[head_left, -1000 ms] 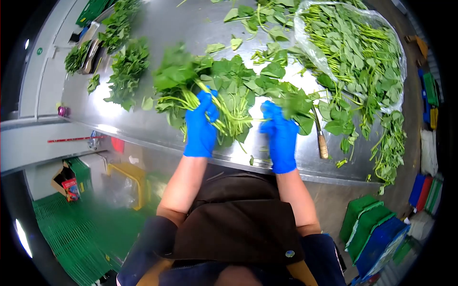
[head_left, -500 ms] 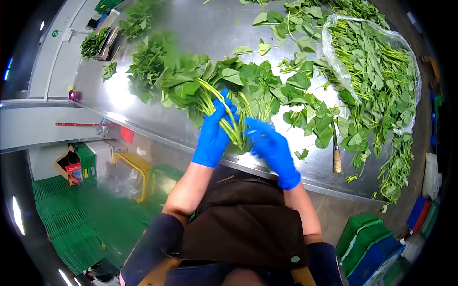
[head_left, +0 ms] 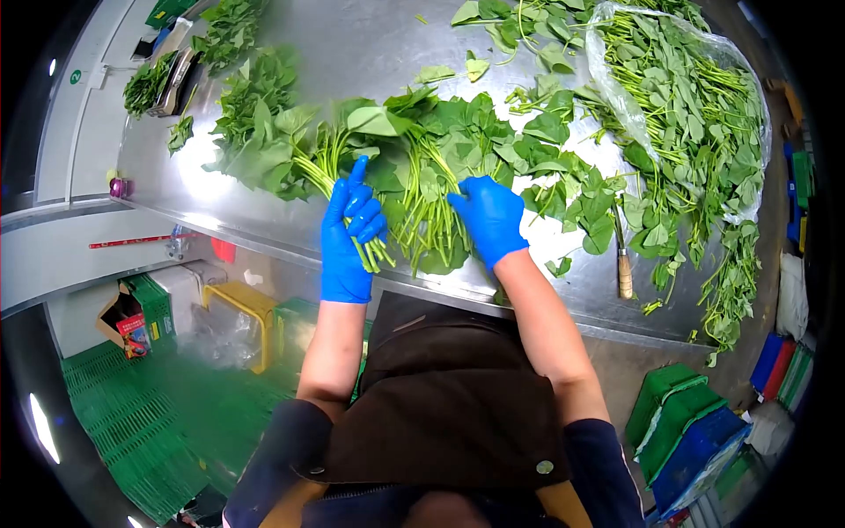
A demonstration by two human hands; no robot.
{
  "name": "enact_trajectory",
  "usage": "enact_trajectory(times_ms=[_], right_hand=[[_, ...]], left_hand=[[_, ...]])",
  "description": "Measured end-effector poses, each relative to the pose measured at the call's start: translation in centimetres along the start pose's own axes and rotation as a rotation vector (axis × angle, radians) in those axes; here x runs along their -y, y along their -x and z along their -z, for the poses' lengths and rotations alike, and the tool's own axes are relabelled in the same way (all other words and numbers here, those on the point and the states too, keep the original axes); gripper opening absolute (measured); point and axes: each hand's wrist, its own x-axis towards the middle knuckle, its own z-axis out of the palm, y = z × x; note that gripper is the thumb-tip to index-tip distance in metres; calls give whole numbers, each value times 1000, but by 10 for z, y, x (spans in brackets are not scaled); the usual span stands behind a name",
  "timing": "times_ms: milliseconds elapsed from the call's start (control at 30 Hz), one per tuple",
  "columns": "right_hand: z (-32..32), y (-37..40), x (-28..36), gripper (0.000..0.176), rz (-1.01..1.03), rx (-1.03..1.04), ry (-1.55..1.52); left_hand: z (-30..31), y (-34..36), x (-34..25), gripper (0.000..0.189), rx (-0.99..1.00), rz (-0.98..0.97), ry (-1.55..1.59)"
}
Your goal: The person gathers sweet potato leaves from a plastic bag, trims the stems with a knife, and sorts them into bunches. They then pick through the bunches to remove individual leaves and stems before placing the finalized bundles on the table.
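- A worker in blue gloves sorts leafy greens at the near edge of a steel table (head_left: 352, 53), seen from above.
- The left hand (head_left: 350, 233) is closed around the pale stems of a bunch of greens (head_left: 290, 154). Three fingers and the thumb are curled in and the index finger points straight up. The cut stem ends stick out below the glove, just inside the table's edge, and the leaves fan away up and to the left.
- The right hand (head_left: 488, 218) lies palm down on the loose heap of greens (head_left: 440, 150), just beside the held bunch. Its fingers are bent over the stems, but it cannot be told whether they grip any.
- The heap spreads across the middle of the table between the two hands and beyond them, with its stems pointing towards the worker.
- A knife (head_left: 624, 273) with a wooden handle lies on the table to the right of the right hand, its blade partly under leaves.
- Further right, a clear plastic bag (head_left: 616, 97) lies open, full of more greens that spill towards the table's edge.
- A brown apron (head_left: 440, 414) covers the worker's front.
- Green crates (head_left: 669, 414) stand on the floor at the lower right, and a yellow bin (head_left: 238, 304) sits under the table at the left.
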Motion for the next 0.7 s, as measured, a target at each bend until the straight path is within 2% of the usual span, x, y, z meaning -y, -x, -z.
enact_trajectory(times_ms=[33, 133, 167, 200, 267, 300, 367, 400, 433, 467, 500, 533, 700], right_hand=[[0, -3, -4, 23, -17, 12, -18], [43, 6, 6, 21, -168, -104, -410], [47, 11, -2, 20, -196, -160, -588], [52, 14, -9, 20, -297, -127, -721], [69, 20, -17, 19, -410, -14, -845], [76, 23, -18, 18, -409, -38, -883], [86, 32, -19, 16, -406, -79, -965], [94, 36, -18, 15, -396, -180, -997], [104, 39, -17, 15, -383, -280, -1026], [113, 44, -22, 15, -372, -385, -1053], [118, 42, -30, 13, -452, -328, -928], [119, 41, -41, 12, -491, -205, -1024], [140, 56, -41, 15, -429, -145, -1144]], left_hand=[[-5, 1, 2, 39, -37, -14, -31], [-7, 3, -2, 32, -133, -57, -205], [-8, 2, -2, 27, -98, -57, -200], [-8, 0, 2, 27, -126, -64, -183], [-9, -4, 16, 26, -184, -63, -149], [-11, -6, 25, 25, -174, -47, -217], [-24, -9, 43, 24, -337, -31, -327], [-31, -11, 49, 24, -413, -24, -387], [-24, -11, 52, 24, -296, -9, -361], [-25, -13, 59, 26, -289, -13, -384], [-25, -14, 63, 29, -286, -17, -406], [-26, -15, 67, 31, -283, -19, -429], [-40, -18, 88, 36, -236, 9, -470]])
